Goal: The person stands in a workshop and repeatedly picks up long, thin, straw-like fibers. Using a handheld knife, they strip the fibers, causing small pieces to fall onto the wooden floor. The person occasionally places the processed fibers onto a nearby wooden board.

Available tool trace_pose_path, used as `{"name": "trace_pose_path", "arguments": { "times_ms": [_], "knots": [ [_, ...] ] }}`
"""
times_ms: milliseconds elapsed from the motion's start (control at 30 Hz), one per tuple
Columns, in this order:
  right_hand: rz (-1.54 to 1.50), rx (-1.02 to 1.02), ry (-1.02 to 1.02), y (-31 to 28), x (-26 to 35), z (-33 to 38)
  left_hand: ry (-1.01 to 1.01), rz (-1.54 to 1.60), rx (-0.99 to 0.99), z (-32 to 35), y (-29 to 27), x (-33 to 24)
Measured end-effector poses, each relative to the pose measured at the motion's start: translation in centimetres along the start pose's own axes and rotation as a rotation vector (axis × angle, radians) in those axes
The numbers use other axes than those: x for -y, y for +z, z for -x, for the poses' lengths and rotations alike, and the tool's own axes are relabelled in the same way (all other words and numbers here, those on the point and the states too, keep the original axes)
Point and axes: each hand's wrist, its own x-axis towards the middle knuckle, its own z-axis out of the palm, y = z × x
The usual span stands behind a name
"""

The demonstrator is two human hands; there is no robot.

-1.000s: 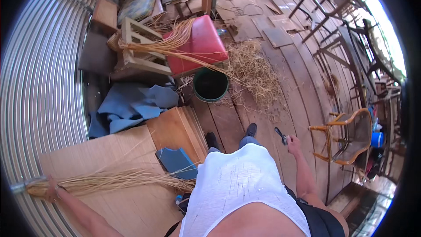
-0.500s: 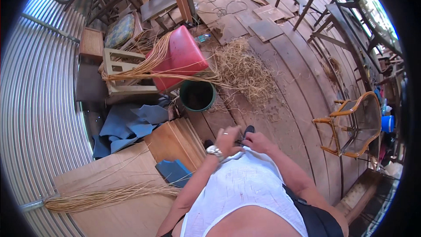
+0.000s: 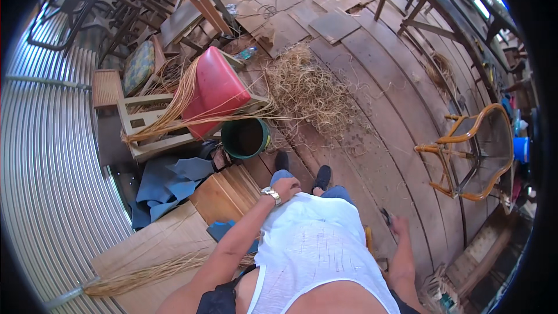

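My left hand [image 3: 286, 188], with a metal-banded watch [image 3: 271, 195] at its wrist, is closed at the front hem of my white shirt [image 3: 314, 227]. Its curled fingers touch the cloth over my lap, and what they hold, if anything, is hidden. Out to the right and low over the floor, my right hand [image 3: 399, 225] is closed around a small dark tool [image 3: 385, 216], too small and blurred to name. Beyond my feet stands a dark green bucket [image 3: 266, 139], close to a red-seated chair [image 3: 218, 90] with long cane strands [image 3: 185, 90] draped across it.
A heap of tangled cane strips [image 3: 308, 87] lies on the plank floor [image 3: 372, 110]. At right stands a rattan chair [image 3: 465, 145]. Plywood sheets [image 3: 139, 244], a cane bundle [image 3: 145, 274] and blue foam pieces [image 3: 168, 183] lie to the left, by a corrugated metal wall [image 3: 52, 157].
My hands were together in front of my shirt; now they are apart. The right has swung out to the right with the dark tool, while the left has stayed near the hem.
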Motion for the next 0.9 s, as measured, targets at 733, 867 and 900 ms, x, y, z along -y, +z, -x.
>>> {"name": "trace_pose_path", "arguments": {
  "times_ms": [733, 867, 900],
  "knots": [
    [-0.464, 0.440, 0.633, 0.3, 25.5, 26.1, -0.385, -0.528, -0.047, -25.0, -22.2, 22.7],
    [-0.879, 0.339, 0.959, 1.1, 24.4, 24.7, -0.413, -0.435, 0.147, -29.0, -22.4, 26.5],
    [-0.880, 0.328, 0.975, 1.5, 24.5, 24.5, -0.414, -0.427, 0.175, -30.0, -22.1, 27.3]
  ]
}}
